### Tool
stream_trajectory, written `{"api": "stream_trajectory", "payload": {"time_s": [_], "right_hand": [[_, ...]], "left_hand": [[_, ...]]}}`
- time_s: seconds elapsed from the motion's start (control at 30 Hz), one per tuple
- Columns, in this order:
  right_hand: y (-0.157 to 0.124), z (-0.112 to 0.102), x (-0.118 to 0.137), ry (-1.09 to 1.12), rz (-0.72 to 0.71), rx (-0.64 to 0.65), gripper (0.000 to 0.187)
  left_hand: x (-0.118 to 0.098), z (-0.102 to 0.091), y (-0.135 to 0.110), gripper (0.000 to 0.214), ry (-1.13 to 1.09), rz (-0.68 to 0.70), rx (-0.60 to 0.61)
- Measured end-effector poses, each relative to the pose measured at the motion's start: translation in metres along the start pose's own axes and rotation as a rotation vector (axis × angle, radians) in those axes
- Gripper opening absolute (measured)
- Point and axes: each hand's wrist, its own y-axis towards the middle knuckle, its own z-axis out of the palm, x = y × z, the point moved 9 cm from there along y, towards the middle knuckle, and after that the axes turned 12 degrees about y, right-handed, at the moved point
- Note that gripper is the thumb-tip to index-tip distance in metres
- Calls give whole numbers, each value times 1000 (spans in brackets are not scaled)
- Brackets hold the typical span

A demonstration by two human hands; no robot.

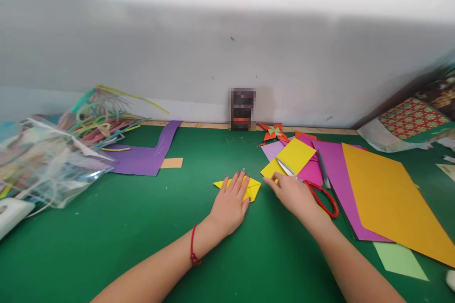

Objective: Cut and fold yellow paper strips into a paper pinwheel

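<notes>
My left hand (231,203) lies flat, fingers stretched out, on a small folded piece of yellow paper (254,188). Its pointed left tip and right part show around the fingers. To the right, my right hand (293,194) hovers or rests at the table with loosely bent fingers, thumb side toward the folded paper; nothing shows between them. Partly behind that hand lie scissors (333,206) with red handles, their blades over a square yellow sheet (295,151). Whether the hand touches the scissors I cannot tell.
Purple paper (142,163) and a clear bag (71,170) with colourful pipe cleaners (103,123) lie left. An orange paper pinwheel shape (279,131) sits at the back. A pen (323,169), magenta sheets (332,165), a large orange-yellow sheet (387,199) and light green paper (401,260) lie right.
</notes>
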Motion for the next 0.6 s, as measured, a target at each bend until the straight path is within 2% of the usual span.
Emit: {"api": "stream_trajectory", "payload": {"time_s": [0.13,0.2,0.27,0.4,0.6], "right_hand": [[-15,-35,-49,-156,147,-89,20],[-21,-35,-70,-254,159,-44,17],[-24,-26,-87,-277,165,34,15],[-20,-19,-89,-197,110,-12,13],[-6,-16,-97,1,219,-5,17]], "left_hand": [[-1,-1,1,52,-18,-6,45],[0,-1,1,52,-22,-11,71],[1,-2,2,52,-25,-15,81],[5,-5,2,51,-29,-18,57],[6,-3,2,47,-10,-8,27]]}}
